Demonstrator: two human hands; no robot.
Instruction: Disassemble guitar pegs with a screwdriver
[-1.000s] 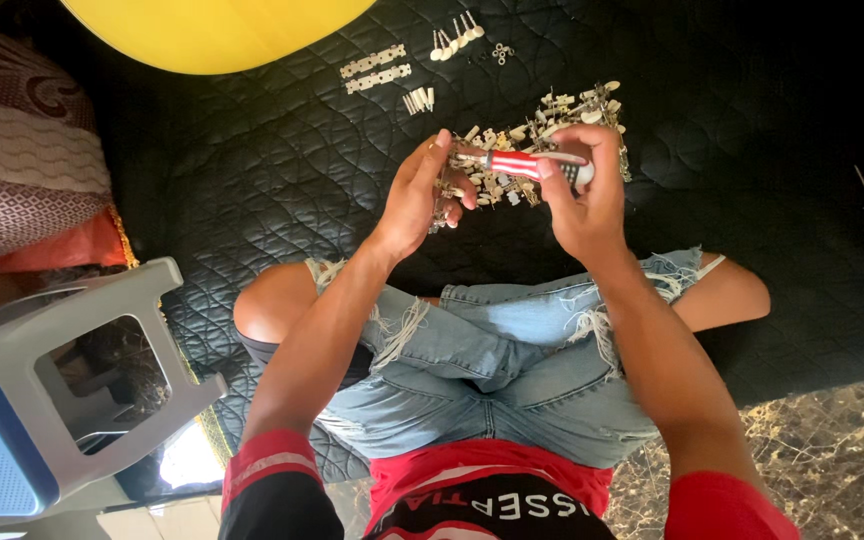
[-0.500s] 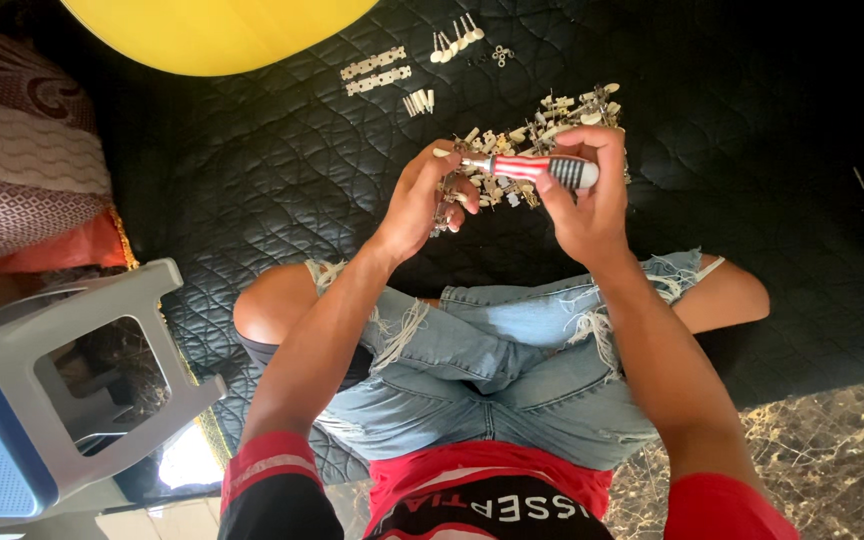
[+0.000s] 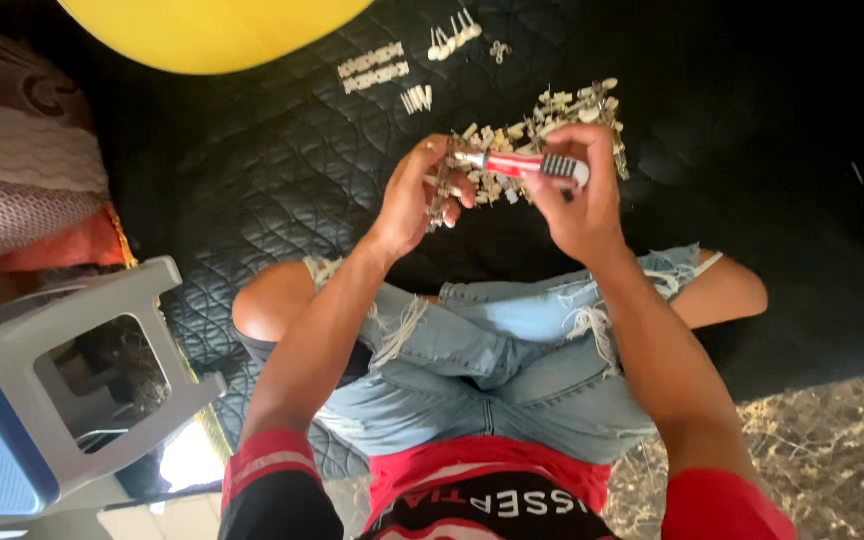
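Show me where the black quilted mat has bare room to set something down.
Bare mat lies between the stool, yellow object and left hand, and right of the pile of small parts. Crowded: around that pile.

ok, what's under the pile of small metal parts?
The pile of small metal parts lies on a black quilted mat. Its near edge is covered by the left hand and the right hand, which holds a red-handled tool.

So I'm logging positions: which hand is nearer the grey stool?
Left. The left hand is on the stool's side; the right hand is farther away.
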